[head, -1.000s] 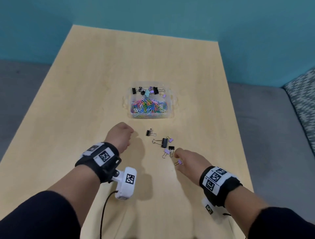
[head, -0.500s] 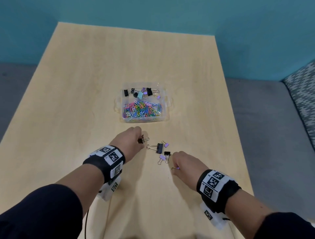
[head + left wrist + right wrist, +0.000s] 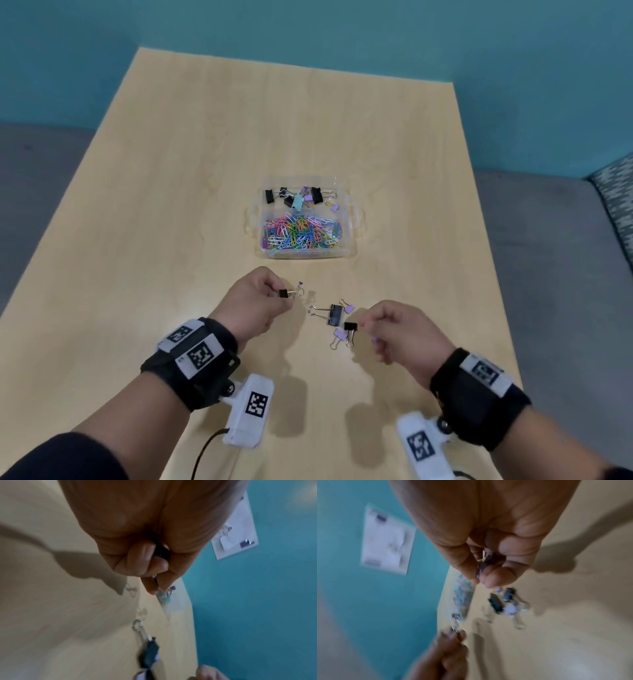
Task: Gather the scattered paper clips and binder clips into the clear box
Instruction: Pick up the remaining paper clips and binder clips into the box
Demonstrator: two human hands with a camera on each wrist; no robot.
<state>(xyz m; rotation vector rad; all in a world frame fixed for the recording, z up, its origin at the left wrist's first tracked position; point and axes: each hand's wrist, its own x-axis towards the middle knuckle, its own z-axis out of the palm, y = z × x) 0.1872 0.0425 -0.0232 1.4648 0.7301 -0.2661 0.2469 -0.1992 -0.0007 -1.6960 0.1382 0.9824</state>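
Observation:
The clear box [image 3: 305,254] stands mid-table, with binder clips at its back and coloured paper clips [image 3: 301,231] at its front. My left hand [image 3: 274,292] is raised just in front of it and pinches a small black binder clip [image 3: 283,293], which shows dark between the fingers [image 3: 162,551] in the left wrist view. My right hand [image 3: 368,330] pinches a small purple binder clip [image 3: 483,563]. Between the hands, a large black binder clip [image 3: 335,314], a small black one [image 3: 350,327] and two purple ones [image 3: 339,333] lie on the table.
The light wooden table [image 3: 171,205] runs back to a teal wall. Its right edge [image 3: 493,308] is close to my right hand, with grey floor beyond. A white sheet [image 3: 236,531] hangs on the wall.
My left hand reached the small black binder clip, pinched it and lifted it off the table. My right hand rose from the table with the purple clip.

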